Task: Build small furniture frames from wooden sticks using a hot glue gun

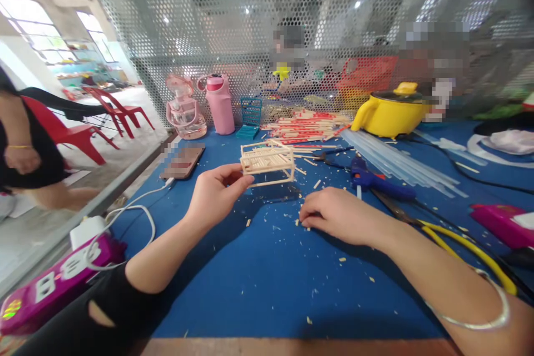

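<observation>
My left hand (217, 192) pinches the near left corner of a small frame built from thin wooden sticks (267, 162), holding it just above the blue table. Rows of sticks fill its upper side. To the right, my right hand (340, 214) rests low on the tabletop with its fingers curled together; whether a small piece sits between the fingertips is hidden. Tiny wood offcuts (248, 223) lie scattered around both hands. Beyond the right hand are a blue glue gun (375, 181), pliers (329, 157) and yellow-handled scissors (471, 245).
A pile of red-tipped sticks (304, 125), clear glue sticks (396, 161) and a yellow pot (394, 115) stand toward the back, before a perforated metal screen (233, 28). At left are bottles (221, 107), a phone (186, 161), and a cabled purple power strip (62, 278). A person (19, 144) is beyond.
</observation>
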Available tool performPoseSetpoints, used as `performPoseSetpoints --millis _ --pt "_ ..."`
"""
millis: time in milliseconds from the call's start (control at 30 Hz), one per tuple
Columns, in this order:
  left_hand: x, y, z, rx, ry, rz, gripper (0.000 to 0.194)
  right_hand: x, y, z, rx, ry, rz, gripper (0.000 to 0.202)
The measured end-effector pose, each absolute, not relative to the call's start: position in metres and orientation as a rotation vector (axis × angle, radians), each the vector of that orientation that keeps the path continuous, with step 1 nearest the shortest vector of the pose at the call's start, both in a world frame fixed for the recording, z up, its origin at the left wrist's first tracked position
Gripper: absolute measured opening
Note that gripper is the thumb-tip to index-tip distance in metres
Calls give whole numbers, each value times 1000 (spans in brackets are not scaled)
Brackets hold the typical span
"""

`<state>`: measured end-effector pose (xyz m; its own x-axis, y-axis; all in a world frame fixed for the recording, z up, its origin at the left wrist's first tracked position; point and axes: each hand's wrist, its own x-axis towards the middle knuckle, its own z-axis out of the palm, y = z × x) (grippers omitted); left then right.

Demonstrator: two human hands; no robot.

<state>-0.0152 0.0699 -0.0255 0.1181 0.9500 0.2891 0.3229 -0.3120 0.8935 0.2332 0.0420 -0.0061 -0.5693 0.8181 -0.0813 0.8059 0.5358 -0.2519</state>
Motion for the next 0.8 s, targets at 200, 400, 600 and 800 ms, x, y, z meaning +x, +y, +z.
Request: performPoseSetpoints --millis 200,400,600,800 --pt "-13 72 -24 1773 1197 1227 33 204 28 -16 -1034 -2611 321 32" --pt "-14 74 -25 1812 1191 1226 33 158 22 -43 -749 -2788 263 39" --pt "-15 75 -29 1820 1199 1204 34 186 24 -34 -879 -2794 123 27" --pt "-13 74 -30 1830 1200 1204 36 182 27 -21 -1047 -2769 245 17"
